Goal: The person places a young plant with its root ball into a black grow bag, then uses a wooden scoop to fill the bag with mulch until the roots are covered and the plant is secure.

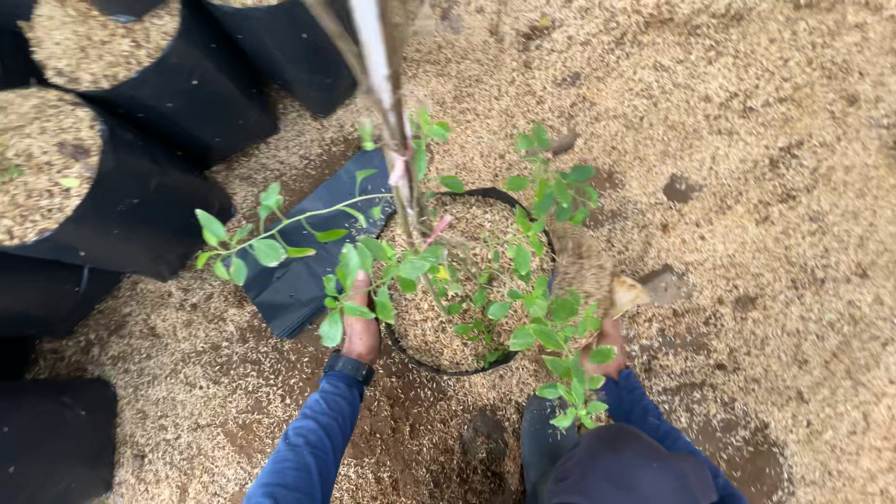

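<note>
My left hand (360,327) grips the near-left rim of the black pot (485,198), fingers curled over the edge. My right hand (609,338) scoops husk (583,266) at the right rim; leaves hide those fingers, can't tell their grip. The plant (467,271) stands between both hands.

We're looking straight down on a black grow bag (539,245), round-mouthed and standing upright on the husk-strewn ground, filled almost to its rim with pale rice husk. Out of its middle rises a young plant (485,280), its thin grey stem tilting up towards us, leafy green shoots spreading over the bag, one long shoot reaching out left. At the bag's right rim we see a scoop (623,295), tipped, with a blurred heap of husk against it.
</note>
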